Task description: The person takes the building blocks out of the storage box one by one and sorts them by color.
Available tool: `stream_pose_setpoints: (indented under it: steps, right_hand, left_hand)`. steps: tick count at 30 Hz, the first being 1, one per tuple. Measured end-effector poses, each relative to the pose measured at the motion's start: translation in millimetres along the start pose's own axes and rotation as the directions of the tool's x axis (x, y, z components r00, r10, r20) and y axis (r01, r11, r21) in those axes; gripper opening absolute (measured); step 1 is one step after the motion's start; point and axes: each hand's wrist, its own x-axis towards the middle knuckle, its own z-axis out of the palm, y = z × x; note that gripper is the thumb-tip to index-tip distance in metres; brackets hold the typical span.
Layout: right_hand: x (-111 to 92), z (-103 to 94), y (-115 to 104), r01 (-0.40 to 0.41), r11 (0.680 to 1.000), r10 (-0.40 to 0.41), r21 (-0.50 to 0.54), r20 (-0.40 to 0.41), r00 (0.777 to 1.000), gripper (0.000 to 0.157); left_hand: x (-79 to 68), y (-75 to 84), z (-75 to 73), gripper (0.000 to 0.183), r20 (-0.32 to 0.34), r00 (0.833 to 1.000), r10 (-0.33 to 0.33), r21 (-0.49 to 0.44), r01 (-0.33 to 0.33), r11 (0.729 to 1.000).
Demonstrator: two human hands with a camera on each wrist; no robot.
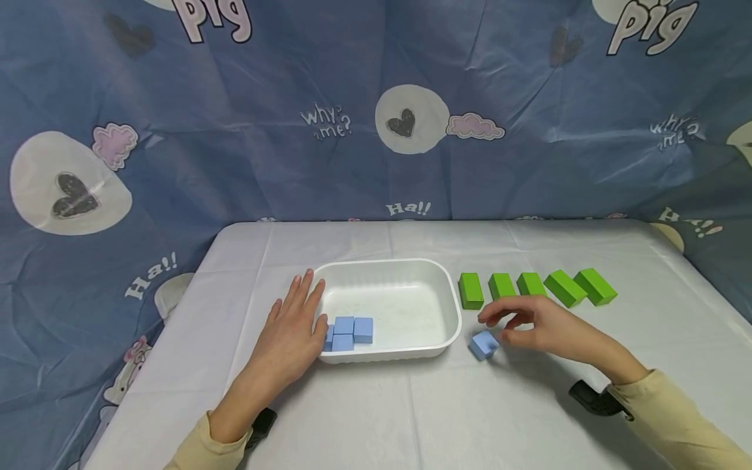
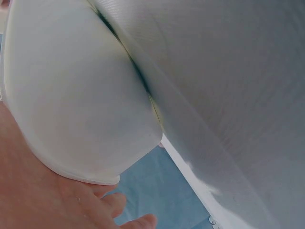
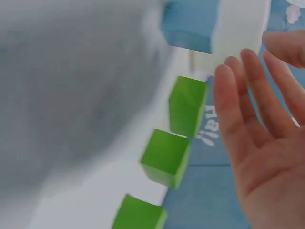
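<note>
My left hand (image 1: 290, 343) rests on the left end of a white tray (image 1: 405, 352), fingers extended along its rim. In the left wrist view the tray wall (image 2: 86, 95) lies against that hand's palm and fingers. Several blue cubes (image 1: 344, 325) sit together in the tray's near left corner. Just right of the tray, a single blue block (image 1: 484, 344) is on the cloth. Beside it hovers my right hand (image 1: 537, 323), its fingers loosely bent. The right wrist view shows a gap between those fingers and the blue block (image 3: 190, 24).
Several green blocks (image 1: 471, 291) stand in a row to the right of the tray, behind my right hand. A white cloth (image 1: 376, 418) covers the table. At the back hangs a blue printed curtain (image 1: 329, 170).
</note>
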Motion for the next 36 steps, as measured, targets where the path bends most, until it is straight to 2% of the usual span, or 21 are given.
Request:
stream_pose_setpoints:
  steps: [4, 8, 17, 22, 25, 30, 36]
  right_hand:
    - [5.5, -1.6, -8.9, 0.042, 0.999, -0.041, 0.026, -0.064, 0.997, 0.026]
    - [14.1, 3.9, -17.6, 0.027, 0.998, -0.019, 0.062, -0.115, 0.993, 0.022]
    - [38.7, 27.8, -40.0, 0.007, 0.998, 0.004, 0.064, -0.17, 0.985, 0.019]
    - [55.2, 45.2, -48.0, 0.034, 0.997, -0.017, 0.076, -0.205, 0.979, 0.019]
    - [65.6, 57.4, -50.9, 0.026, 0.996, -0.01, 0.082, -0.198, 0.98, 0.02]
    - [80.8, 76.1, -56.1, 0.0, 0.997, 0.012, 0.081, -0.142, 0.99, 0.022]
    - [99.1, 92.0, -58.6, 0.01, 1.0, -0.007, 0.027, -0.082, 0.997, 0.029]
  left_hand:
    - [-0.7, -0.3, -0.2, 0.058, 0.001, 1.0, -0.001, -0.002, 0.001, 1.0]
    - [-1.1, -0.7, 0.1, 0.058, 0.001, 1.0, -0.004, -0.005, 0.004, 1.0]
    - [-0.7, -0.9, 0.6, 0.058, -0.002, 1.0, -0.002, -0.015, 0.002, 1.0]
    - [0.2, -1.0, 0.1, 0.058, 0.0, 1.0, 0.001, -0.005, -0.001, 1.0]
    - [0.7, -1.0, -0.2, 0.058, 0.002, 1.0, 0.002, -0.002, -0.002, 1.0]
    - [0.5, -0.6, -0.5, 0.058, 0.002, 1.0, 0.005, 0.009, -0.005, 1.0]
    - [-0.5, -0.5, -1.5, 0.058, 0.009, 1.0, 0.008, 0.035, -0.008, 0.999]
